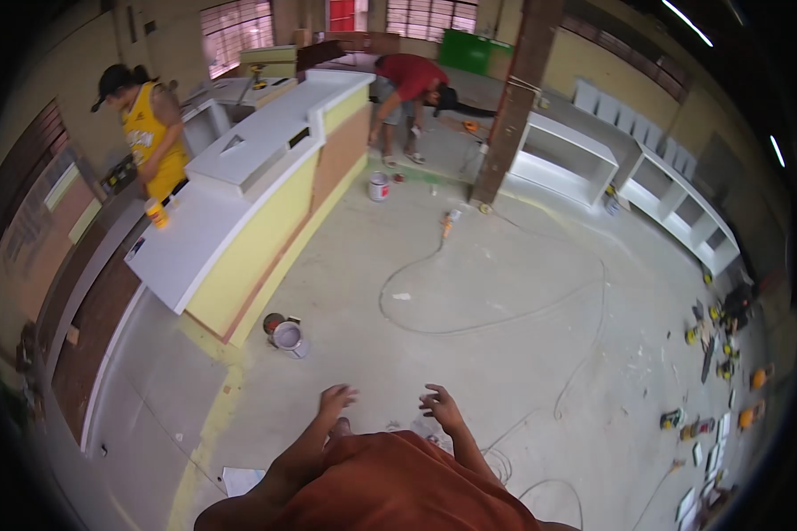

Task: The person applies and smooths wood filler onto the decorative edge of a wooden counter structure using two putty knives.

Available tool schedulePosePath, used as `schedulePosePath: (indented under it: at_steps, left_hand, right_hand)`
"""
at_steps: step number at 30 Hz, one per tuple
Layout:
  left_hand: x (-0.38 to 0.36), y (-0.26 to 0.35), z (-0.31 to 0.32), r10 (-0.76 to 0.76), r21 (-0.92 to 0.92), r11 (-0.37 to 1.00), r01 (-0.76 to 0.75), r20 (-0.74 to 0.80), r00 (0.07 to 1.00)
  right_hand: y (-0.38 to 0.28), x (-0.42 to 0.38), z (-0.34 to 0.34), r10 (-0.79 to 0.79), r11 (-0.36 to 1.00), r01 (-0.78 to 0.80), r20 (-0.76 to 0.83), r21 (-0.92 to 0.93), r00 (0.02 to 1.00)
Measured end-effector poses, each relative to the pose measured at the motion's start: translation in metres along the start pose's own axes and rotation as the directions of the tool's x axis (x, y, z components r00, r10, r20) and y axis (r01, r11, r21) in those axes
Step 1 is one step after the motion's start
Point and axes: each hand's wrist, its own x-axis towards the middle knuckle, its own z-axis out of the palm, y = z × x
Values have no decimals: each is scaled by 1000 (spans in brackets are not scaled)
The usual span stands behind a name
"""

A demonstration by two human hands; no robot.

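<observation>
Both of my hands are held out low in front of my orange-red shirt, above the concrete floor. My left hand (336,403) has its fingers apart and holds nothing. To its right, my right hand (440,406) is likewise empty, its fingers spread and slightly bent. A paint bucket (289,338) stands on the floor ahead and left of my left hand, beside a dark round can (274,324). A long grey cable (469,332) loops over the floor beyond my right hand.
A white-topped, yellow-fronted counter (257,234) runs along the left. A person in yellow (155,133) stands behind it; another in red (409,80) bends at its far end. A brown post (515,106), white shelves (562,159) and scattered tools (708,350) are right.
</observation>
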Motion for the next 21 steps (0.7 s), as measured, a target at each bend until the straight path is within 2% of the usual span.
schedulePosePath:
  at_steps: [1,2,3,4,6,7,8,9,10,12,13,15,17,18,19,20,21]
  left_hand:
    - [1,8,52,1,17,1000,-3,118,993]
    - [-1,14,104,1,37,999,-10,239,971]
    - [-10,23,154,-52,-4,998,57,360,931]
    - [-20,28,199,-105,-25,991,134,484,869]
    - [-43,29,277,-175,-40,969,243,583,793]
    - [-63,34,309,-207,-38,955,294,624,753]
    - [-75,33,329,-270,56,947,317,676,686]
    - [-84,32,347,-266,-7,919,395,728,631]
    - [-96,32,365,-254,-78,875,477,766,591]
    - [-128,53,396,-313,46,867,497,826,469]
    - [-143,63,404,-323,97,865,493,858,399]
    - [-152,60,412,-344,158,885,439,856,385]
    - [-155,48,420,-386,296,916,271,836,390]
    - [-157,47,420,-410,330,906,263,836,364]
    - [-159,48,418,-426,396,905,155,841,334]
    - [-157,50,414,-441,451,892,43,844,306]
    - [-150,47,410,-458,470,882,30,842,283]
  right_hand:
    - [-14,-15,-12,-1,1000,1,-27,18,1000]
    - [-25,-28,-25,-50,984,56,-36,172,998]
    - [-32,-35,-40,-104,939,118,-61,324,993]
    - [-34,-38,-55,-110,926,143,-113,348,988]
    - [-33,-52,-88,-162,817,238,-188,525,969]
    - [-35,-65,-102,-142,785,288,-293,549,946]
    - [-38,-80,-114,-177,753,330,-307,569,935]
    - [-40,-94,-128,-213,727,365,-315,582,925]
    - [-37,-107,-141,-185,703,400,-393,587,901]
    - [-37,-122,-163,-128,548,431,-438,717,890]
    - [-35,-128,-171,-111,529,450,-467,719,877]
    - [-30,-127,-179,130,258,383,-425,887,896]
    - [-5,-126,-188,186,219,428,-468,877,864]
    - [19,-122,-192,70,85,445,-451,892,890]
    - [41,-119,-196,-55,-46,440,-442,897,895]
    - [57,-118,-199,-47,-71,463,-466,884,883]
    - [69,-121,-207,-133,-91,483,-491,871,861]
